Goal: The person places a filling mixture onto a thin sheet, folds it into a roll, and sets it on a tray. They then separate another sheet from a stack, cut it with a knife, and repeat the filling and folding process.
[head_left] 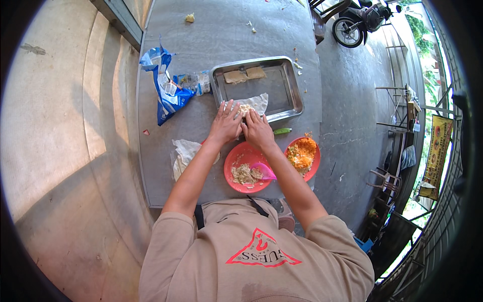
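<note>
Both my hands meet at the near edge of a metal tray. My left hand and my right hand press their fingers against a thin white wrapper sheet with pale chopped filling on it. The fingers are bent over the wrapper's near side, partly hiding it. Inside the tray, along its far side, lie two flat folded wrapper parcels, one beside the other. Below my wrists, a red plate holds more pale filling and a pink spoon.
Right of my right forearm sits a red plate of shredded orange and pale food. A slim green object lies by the tray. Wrapper sheets rest at left, below a blue plastic bag and clear packet. A motorbike stands beyond.
</note>
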The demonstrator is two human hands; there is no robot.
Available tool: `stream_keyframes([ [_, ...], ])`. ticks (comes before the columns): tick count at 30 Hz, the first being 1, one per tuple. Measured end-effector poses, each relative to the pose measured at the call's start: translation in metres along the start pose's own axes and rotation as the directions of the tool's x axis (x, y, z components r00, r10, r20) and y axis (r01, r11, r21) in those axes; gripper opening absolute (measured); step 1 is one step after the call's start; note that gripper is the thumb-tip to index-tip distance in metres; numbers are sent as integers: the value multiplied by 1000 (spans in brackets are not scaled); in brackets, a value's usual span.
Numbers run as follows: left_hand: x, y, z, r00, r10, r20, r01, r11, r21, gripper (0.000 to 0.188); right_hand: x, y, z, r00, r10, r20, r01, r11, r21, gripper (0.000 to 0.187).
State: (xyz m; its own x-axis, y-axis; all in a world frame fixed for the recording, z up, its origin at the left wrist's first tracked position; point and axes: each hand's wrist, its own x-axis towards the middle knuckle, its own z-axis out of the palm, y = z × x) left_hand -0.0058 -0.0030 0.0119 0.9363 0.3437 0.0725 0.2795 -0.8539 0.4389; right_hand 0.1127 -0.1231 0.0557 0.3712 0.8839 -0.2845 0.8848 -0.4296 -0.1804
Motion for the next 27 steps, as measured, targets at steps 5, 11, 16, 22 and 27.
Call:
stream_keyframes([
  [5, -3, 0, 2, 994, 26, -105, -29, 999, -29, 47, -2, -1, 3, 1000, 16, 12, -16, 999, -35, 57],
  [11, -4, -1, 2, 996, 20, -88, -22, 1000, -22, 46, -2, -4, 1, 999, -9, -38, 9, 1000, 2, 56],
  [16, -6, -5, 0, 999, 8, -52, -11, 998, -62, 46, -2, -6, 0, 999, -48, -2, 48, 998, -28, 55],
  [22, -12, -9, -6, 999, -10, -46, 11, 1000, 9, 42, -2, -9, 0, 999, -50, -16, 50, 998, -32, 55],
  [27, -17, -6, -6, 983, 31, -183, -43, 997, -57, 36, -4, -9, -1, 999, -6, -50, 6, 1000, 1, 55],
])
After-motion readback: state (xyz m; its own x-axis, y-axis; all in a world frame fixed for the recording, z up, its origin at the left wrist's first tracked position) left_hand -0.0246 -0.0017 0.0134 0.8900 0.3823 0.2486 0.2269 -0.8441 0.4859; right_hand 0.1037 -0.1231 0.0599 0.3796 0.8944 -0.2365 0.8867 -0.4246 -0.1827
